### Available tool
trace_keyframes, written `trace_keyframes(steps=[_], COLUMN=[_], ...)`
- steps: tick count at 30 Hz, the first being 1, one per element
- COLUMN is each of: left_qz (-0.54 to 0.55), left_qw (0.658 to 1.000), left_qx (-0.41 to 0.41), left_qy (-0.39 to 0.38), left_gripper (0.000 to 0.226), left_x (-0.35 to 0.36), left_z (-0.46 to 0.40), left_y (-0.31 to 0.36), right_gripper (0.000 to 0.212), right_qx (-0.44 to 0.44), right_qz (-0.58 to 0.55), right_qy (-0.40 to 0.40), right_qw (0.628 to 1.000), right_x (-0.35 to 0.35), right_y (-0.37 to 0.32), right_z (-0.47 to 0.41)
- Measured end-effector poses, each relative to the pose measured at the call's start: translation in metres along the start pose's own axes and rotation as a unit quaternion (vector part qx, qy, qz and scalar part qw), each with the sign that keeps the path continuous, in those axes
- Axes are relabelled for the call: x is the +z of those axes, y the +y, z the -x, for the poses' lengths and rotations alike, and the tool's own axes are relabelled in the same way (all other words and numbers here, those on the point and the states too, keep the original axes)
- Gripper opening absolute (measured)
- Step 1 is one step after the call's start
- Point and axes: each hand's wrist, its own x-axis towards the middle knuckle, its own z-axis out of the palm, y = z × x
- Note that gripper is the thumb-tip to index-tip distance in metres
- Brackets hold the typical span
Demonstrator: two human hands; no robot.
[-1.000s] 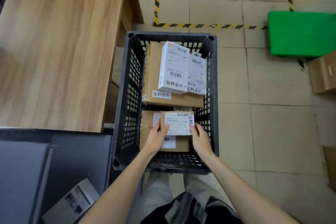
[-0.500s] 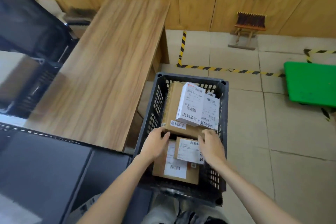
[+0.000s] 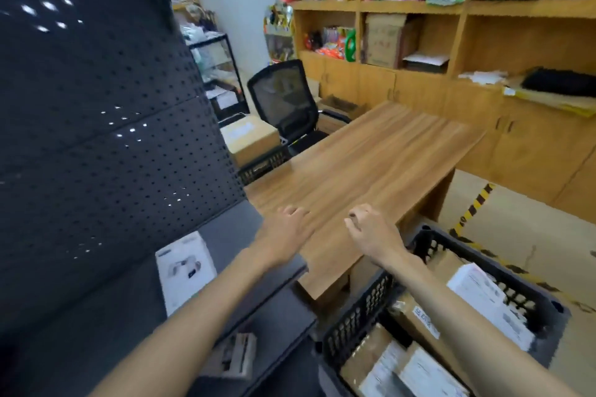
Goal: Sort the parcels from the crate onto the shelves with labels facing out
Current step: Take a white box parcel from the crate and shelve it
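Parcels, brown cardboard boxes with white printed labels (image 3: pixel 416 329), lie packed in the black perforated plastic crate (image 3: pixel 361 322) at the lower right, on the floor beside the end of the long wood-grain desk (image 3: pixel 371 164). A white box with barcode labels (image 3: pixel 490 303) rests on top of them near the crate's far wall, and another labelled brown box (image 3: pixel 422 374) lies at the near end. Both bare forearms reach forward above the crate and the desk's near corner. The left hand (image 3: pixel 287 235) is empty, its fingers (image 3: pixel 295 212) loosely spread and relaxed over the desk edge; whether they touch the wood cannot be told through the blur. The right hand (image 3: pixel 374 235) is also empty, its fingers (image 3: pixel 358 214) curled inward and holding nothing. To the left stands the dark metal shelving with a perforated back panel (image 3: pixel 106 138). On its grey shelf board lies a white product box with a printed picture (image 3: pixel 185 271), and on the board below a smaller printed box (image 3: pixel 235 354). Beyond the desk are a black mesh office chair (image 3: pixel 283 103), a second black crate holding a large cardboard box (image 3: pixel 254 145), and wooden wall shelves over cabinets (image 3: pixel 451 9) stocked with packets and boxes.
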Motion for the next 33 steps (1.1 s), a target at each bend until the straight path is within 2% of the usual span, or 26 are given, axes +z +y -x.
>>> trace_keyframes(steps=[4,8,12,15,25,29,33], left_qz=[0.018,0.03,0.028,0.032,0.064,0.091,0.085], left_qw=[0.992,0.971,0.951,0.94,0.934,0.939,0.941], left_qx=[-0.114,-0.221,-0.296,-0.33,-0.343,-0.327,-0.325], left_qy=[0.048,0.083,0.088,0.087,0.081,0.05,0.033], left_gripper=[0.05,0.052,0.056,0.058,0.057,0.056,0.054], left_x=[-0.036,-0.055,-0.062,-0.058,-0.009,0.022,0.038], left_z=[0.066,0.145,0.209,0.235,0.209,0.196,0.193], left_y=[-0.076,-0.13,-0.163,-0.176,-0.156,-0.148,-0.147], right_gripper=[0.033,0.029,0.029,0.034,0.037,0.041,0.043], right_qx=[-0.128,-0.215,-0.276,-0.283,-0.263,-0.204,-0.192], right_qz=[0.007,0.001,0.024,0.022,0.092,0.064,0.033], right_qy=[0.008,-0.019,-0.039,-0.054,-0.128,-0.188,-0.228], right_qw=[0.992,0.976,0.96,0.957,0.952,0.959,0.954], right_x=[0.029,0.061,0.089,0.098,0.111,0.123,0.143], right_y=[-0.085,-0.168,-0.228,-0.255,-0.238,-0.215,-0.203], right_z=[-0.027,-0.027,-0.015,-0.003,-0.007,-0.006,-0.007])
